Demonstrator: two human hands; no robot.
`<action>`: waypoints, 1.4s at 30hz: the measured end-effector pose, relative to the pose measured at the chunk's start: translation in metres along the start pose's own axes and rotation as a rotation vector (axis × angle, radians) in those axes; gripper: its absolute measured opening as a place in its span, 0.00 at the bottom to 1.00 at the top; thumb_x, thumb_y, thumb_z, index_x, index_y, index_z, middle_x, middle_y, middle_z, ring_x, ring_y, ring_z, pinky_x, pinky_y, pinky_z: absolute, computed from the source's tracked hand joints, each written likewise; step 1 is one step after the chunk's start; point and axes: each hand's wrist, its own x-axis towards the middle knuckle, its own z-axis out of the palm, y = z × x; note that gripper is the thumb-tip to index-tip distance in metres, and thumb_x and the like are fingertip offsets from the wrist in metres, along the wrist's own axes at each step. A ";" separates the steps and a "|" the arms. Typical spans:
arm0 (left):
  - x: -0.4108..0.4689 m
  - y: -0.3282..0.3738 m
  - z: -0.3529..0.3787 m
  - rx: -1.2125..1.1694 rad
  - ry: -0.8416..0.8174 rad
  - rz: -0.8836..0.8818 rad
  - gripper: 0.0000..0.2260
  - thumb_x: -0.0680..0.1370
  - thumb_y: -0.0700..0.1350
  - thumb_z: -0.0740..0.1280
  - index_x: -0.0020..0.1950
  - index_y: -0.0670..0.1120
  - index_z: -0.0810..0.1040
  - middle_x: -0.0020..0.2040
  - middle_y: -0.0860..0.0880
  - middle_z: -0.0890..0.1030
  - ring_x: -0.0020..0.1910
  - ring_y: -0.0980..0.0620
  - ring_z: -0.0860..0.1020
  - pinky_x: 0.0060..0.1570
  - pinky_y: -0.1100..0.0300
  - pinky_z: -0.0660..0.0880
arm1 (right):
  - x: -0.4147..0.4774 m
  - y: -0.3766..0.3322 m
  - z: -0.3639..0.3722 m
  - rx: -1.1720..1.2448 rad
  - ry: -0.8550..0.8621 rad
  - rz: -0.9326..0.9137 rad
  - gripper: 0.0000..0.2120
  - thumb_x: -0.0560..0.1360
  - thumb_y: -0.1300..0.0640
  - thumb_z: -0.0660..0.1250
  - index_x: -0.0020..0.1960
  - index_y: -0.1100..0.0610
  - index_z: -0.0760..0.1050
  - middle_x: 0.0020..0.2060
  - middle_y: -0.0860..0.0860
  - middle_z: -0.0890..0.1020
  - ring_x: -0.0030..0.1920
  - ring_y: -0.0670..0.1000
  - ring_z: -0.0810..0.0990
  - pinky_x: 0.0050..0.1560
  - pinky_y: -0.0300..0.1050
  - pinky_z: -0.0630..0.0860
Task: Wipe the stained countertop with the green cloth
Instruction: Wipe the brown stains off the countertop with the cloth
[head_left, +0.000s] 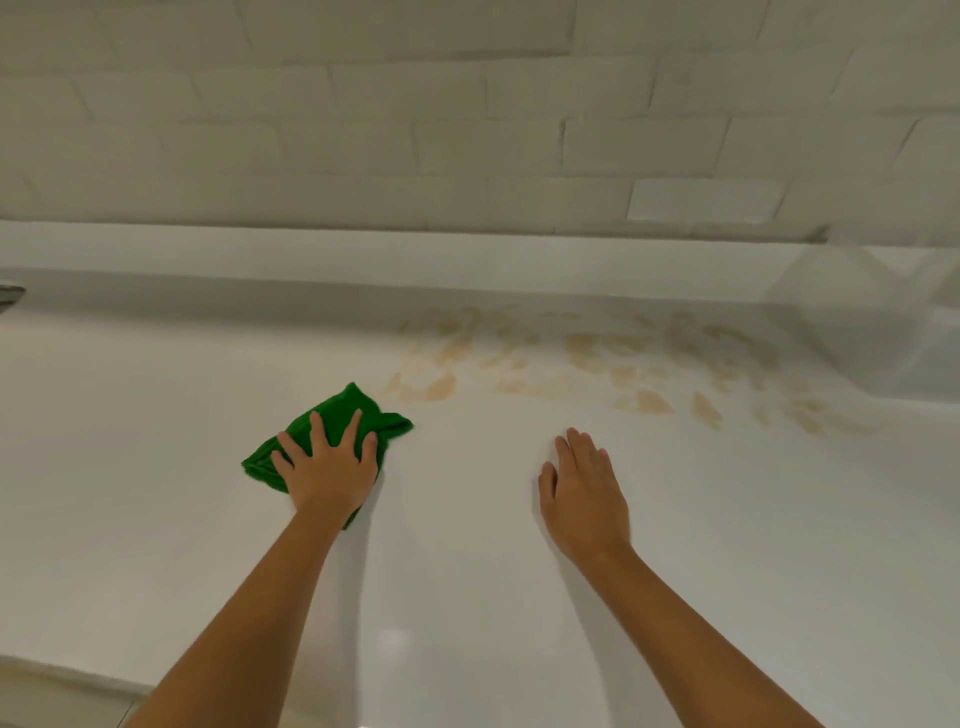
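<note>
A crumpled green cloth (358, 410) lies on the white countertop (156, 441), left of centre. My left hand (327, 465) presses flat on it with fingers spread, covering its near half. My right hand (584, 493) rests flat on the bare countertop to the right, fingers straight and together, holding nothing. Tan-brown stains (597, 358) spread in patches across the far part of the counter, from just beyond the cloth to the right, close to the back ledge.
A low white ledge (363, 254) runs along the back of the counter under a white tiled wall (467, 130). A dark metal object (10, 296) shows at the far left edge. The counter's front edge (67, 670) appears at bottom left.
</note>
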 end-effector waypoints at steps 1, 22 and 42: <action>0.002 0.005 -0.001 0.013 -0.012 0.004 0.24 0.80 0.60 0.44 0.76 0.60 0.48 0.79 0.45 0.47 0.75 0.33 0.44 0.74 0.41 0.43 | 0.000 -0.001 0.001 -0.010 0.008 0.007 0.25 0.78 0.53 0.44 0.68 0.66 0.64 0.69 0.60 0.67 0.71 0.57 0.63 0.72 0.51 0.55; 0.022 0.009 0.006 -0.069 0.092 0.129 0.23 0.83 0.53 0.47 0.77 0.50 0.55 0.78 0.47 0.54 0.77 0.42 0.50 0.75 0.47 0.47 | -0.001 -0.005 -0.005 -0.015 -0.022 0.013 0.22 0.79 0.54 0.49 0.70 0.63 0.61 0.71 0.57 0.64 0.71 0.54 0.60 0.72 0.49 0.58; 0.052 -0.001 0.003 0.008 0.050 0.313 0.22 0.83 0.52 0.46 0.77 0.49 0.54 0.78 0.48 0.54 0.77 0.45 0.51 0.75 0.47 0.50 | -0.001 -0.001 0.000 -0.019 -0.010 0.026 0.30 0.76 0.49 0.40 0.68 0.63 0.64 0.69 0.58 0.67 0.71 0.55 0.63 0.72 0.47 0.55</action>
